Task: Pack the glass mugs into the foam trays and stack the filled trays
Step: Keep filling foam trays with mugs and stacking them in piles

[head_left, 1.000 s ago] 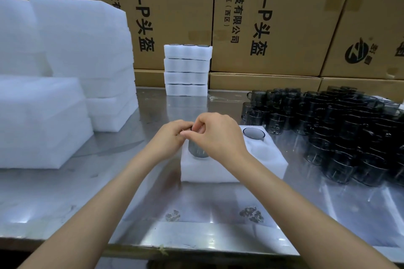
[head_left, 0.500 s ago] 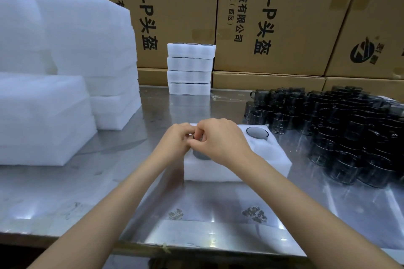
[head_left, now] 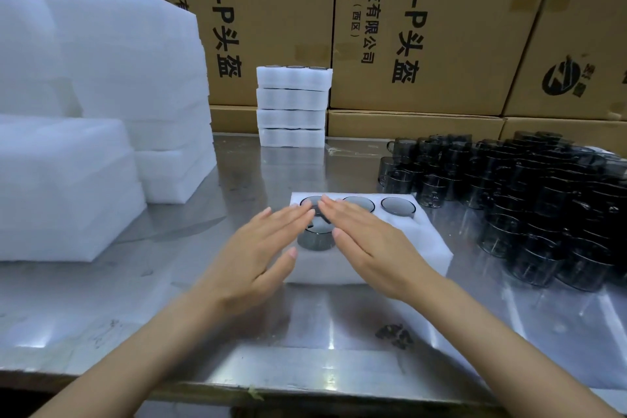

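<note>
A white foam tray (head_left: 425,244) lies on the steel table in front of me. Dark glass mugs sit in its far row of holes, one at the right (head_left: 397,205) and one in the middle (head_left: 359,203). Another dark mug (head_left: 315,237) stands partly proud of a near hole. My left hand (head_left: 261,248) and my right hand (head_left: 369,241) lie flat, fingers spread, over that mug, fingertips meeting above it. Neither hand grips anything. The rest of the near row is hidden under my right hand.
Many loose dark mugs (head_left: 543,200) crowd the table's right side. A stack of filled trays (head_left: 293,107) stands at the back centre. Piles of white foam (head_left: 101,105) fill the left. Cardboard boxes (head_left: 424,27) wall the back. The table edge (head_left: 237,387) runs near me.
My hands were pinched together on a mug, lowering it into the tray. They have let go and opened flat above it, and the far row of mugs now shows.
</note>
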Available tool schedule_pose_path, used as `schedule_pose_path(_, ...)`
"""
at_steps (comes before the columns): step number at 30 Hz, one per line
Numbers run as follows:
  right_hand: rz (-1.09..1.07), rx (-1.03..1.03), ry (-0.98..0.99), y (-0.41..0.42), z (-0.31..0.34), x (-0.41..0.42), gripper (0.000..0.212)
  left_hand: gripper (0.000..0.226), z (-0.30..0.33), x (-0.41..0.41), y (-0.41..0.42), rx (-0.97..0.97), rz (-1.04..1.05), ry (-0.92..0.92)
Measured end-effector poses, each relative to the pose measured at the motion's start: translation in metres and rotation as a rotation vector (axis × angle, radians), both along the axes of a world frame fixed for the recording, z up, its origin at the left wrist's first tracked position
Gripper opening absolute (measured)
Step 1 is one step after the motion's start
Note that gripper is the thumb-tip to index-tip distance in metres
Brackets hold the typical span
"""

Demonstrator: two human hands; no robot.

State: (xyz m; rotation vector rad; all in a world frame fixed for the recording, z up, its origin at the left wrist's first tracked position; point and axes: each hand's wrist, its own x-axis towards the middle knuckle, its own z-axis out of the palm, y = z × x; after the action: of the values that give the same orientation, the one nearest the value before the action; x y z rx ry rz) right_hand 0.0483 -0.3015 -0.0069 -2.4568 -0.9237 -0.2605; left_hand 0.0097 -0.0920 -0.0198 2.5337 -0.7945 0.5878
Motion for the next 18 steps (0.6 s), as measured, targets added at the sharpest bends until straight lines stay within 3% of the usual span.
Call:
schedule_pose_path(8,-0.047,-0.078,0.050,-0.003,-0.001,0.001,0.047,0.054,-0.004,0.006,-0.004,-0.126,-0.007,-0.011)
schedule_pose_path(18,-0.015,-0.013,0.156,-0.005,-0.002,0.010,0.045,0.055,-0.020,0.012,-0.015,-0.320,0.067,-0.009)
